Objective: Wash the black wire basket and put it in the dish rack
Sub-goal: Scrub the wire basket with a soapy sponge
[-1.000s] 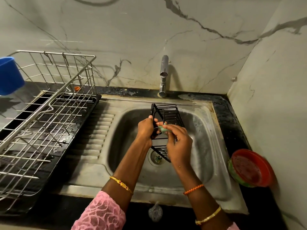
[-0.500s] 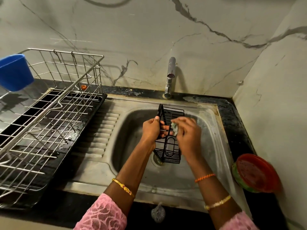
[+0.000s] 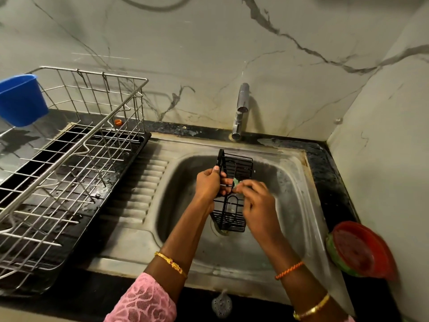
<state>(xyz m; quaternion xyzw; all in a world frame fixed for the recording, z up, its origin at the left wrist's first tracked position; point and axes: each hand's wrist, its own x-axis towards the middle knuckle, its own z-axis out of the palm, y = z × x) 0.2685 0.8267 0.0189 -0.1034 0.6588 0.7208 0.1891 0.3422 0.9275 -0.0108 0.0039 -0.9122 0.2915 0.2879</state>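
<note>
The black wire basket (image 3: pixel 232 214) stands on end over the steel sink (image 3: pixel 299 201), above the drain. My left hand (image 3: pixel 210 183) grips its left side around the middle, thumb pointing up along the frame. My right hand (image 3: pixel 257 203) pinches a small green scrub pad (image 3: pixel 236 181) and presses it against the basket's wires; the hand is blurred. The dish rack (image 3: pixel 76 168), of bare steel wire, stands on a black tray at the left.
A blue plastic cup (image 3: pixel 19 99) hangs on the rack's far left corner. The tap (image 3: pixel 241 110) stands behind the sink, no water running. A red lidded bowl (image 3: pixel 362 249) leans in the right corner. A ridged drainboard (image 3: pixel 144 189) lies between rack and sink.
The basket has turned from showing its open face to a narrower, more edge-on view. My right hand has moved the pad along its middle wires, while my left keeps its hold.
</note>
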